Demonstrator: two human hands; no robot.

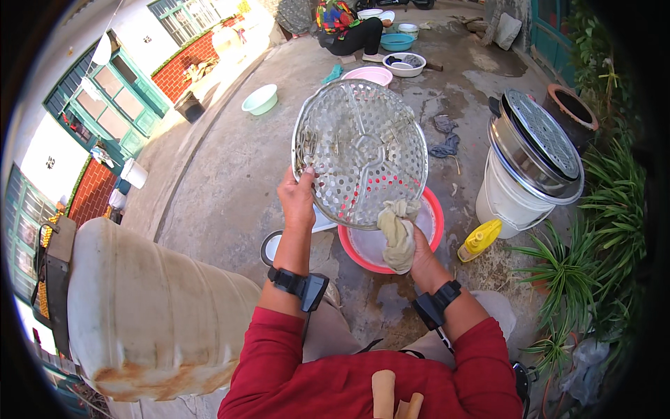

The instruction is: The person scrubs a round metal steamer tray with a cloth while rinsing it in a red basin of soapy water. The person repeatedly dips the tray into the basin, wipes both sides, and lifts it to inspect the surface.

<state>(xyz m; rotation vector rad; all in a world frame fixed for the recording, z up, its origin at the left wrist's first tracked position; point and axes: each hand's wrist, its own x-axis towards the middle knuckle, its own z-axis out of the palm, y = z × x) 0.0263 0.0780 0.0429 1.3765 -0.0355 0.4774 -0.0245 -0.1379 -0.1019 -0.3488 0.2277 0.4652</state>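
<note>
A round perforated metal steamer plate [361,152] is held up and tilted before me. My left hand [297,198] grips its lower left rim, thumb on the near face. A damp beige cloth [396,238] is bunched in my right hand [422,256], touching the plate's lower right edge. Part of that hand's fingers is hidden by the cloth. Beneath the plate stands a red-rimmed basin [435,209] with cloudy, whitish liquid in it; red shows through some of the holes.
To the right, a white bucket [505,194] carries stacked metal pans [534,146]. A yellow bottle [480,240] stands close by, near potted plants [565,267]. At left rises a large whitish tank [162,309]. Farther off, a person [348,31] crouches among several basins.
</note>
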